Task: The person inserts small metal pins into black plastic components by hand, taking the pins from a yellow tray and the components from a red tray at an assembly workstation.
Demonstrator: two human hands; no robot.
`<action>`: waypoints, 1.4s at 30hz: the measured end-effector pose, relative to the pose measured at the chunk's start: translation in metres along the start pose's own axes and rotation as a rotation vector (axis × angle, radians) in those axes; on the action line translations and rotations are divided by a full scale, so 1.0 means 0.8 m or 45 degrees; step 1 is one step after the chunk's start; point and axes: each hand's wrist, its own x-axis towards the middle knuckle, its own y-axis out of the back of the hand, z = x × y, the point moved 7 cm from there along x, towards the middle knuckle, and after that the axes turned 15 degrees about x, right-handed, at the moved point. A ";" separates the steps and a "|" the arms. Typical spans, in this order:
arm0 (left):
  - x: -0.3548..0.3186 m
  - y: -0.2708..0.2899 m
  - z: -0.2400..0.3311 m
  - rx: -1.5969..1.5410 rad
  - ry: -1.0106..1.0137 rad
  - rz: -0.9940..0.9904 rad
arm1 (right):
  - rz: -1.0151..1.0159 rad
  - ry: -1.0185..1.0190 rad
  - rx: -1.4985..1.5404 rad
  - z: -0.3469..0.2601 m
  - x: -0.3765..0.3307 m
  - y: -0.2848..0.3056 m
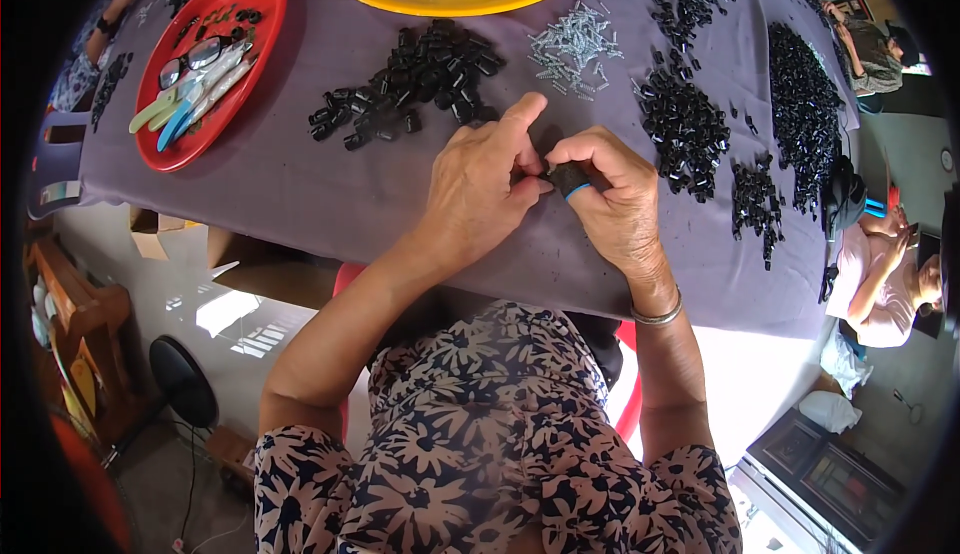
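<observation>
My left hand [472, 182] and my right hand [618, 199] meet over the near part of the table, fingertips almost touching. A small black part [546, 172] is pinched between them, mostly covered by the fingers. The left index finger sticks out, while its thumb presses in toward the part. A black sleeve with a blue edge [570, 180] covers the right thumb. Just beyond my left hand lies a heap of black plastic caps [430, 64]. Farther off, past my fingertips, is a loose pile of small metal springs [576, 46].
A red tray [270, 29] at left holds eyeglasses and several slim tools. The yellow tray [450, 2] at the far side contains more springs. Piles of small black parts [682, 129] spread rightward over the purple tablecloth [330, 189]. Other people sit at right and far left.
</observation>
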 end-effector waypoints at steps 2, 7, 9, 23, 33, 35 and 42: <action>0.001 0.000 0.001 -0.007 -0.007 0.003 | 0.027 0.037 -0.023 -0.003 0.001 0.001; 0.003 0.001 0.002 -0.002 0.017 -0.008 | -0.009 0.115 -0.253 -0.014 -0.003 -0.003; 0.003 -0.001 0.003 -0.016 0.008 -0.006 | 0.032 0.207 -0.296 -0.019 -0.009 -0.010; -0.003 -0.002 -0.010 -0.024 0.100 -0.006 | 0.079 0.265 -0.254 -0.019 -0.018 -0.015; 0.002 0.006 0.003 -0.028 0.017 0.062 | 0.327 -0.103 -0.597 -0.012 -0.052 0.124; 0.006 0.006 0.007 -0.008 -0.031 0.041 | 0.365 -0.153 -0.638 0.001 -0.058 0.147; 0.006 0.007 0.015 0.032 -0.157 0.053 | 0.215 -0.094 -0.727 0.005 -0.041 0.145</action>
